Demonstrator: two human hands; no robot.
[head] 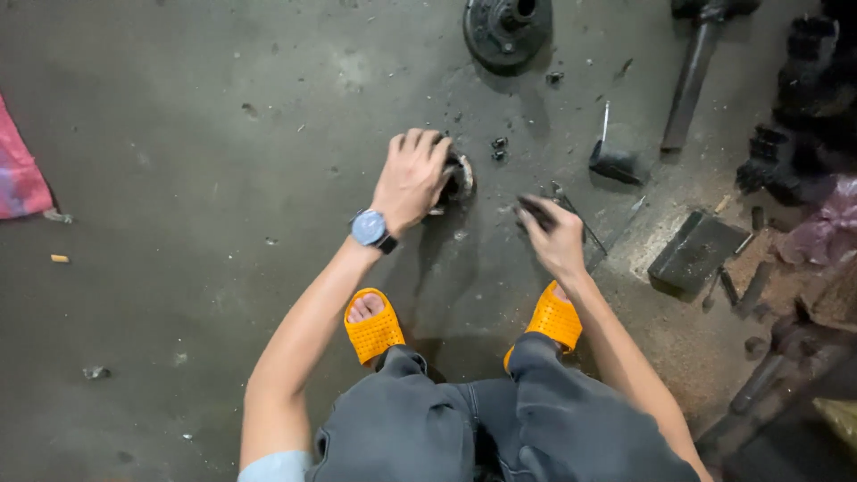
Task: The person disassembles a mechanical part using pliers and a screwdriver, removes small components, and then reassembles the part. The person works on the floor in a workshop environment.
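Note:
My left hand (412,177), with a wristwatch on the wrist, lies over a round dark metal part (459,178) on the concrete floor, fingers curled on its top. My right hand (555,236) grips a small dark greasy object (536,212), blurred, just right of that part. I squat with both feet in orange sandals (375,330) below the hands.
A black round metal disc (505,29) lies at the top. A long dark shaft (692,76), a flat metal block (694,253), a small dark tool (614,161), gears (790,134) and bolts crowd the right side. A pink cloth (18,174) is at the left edge.

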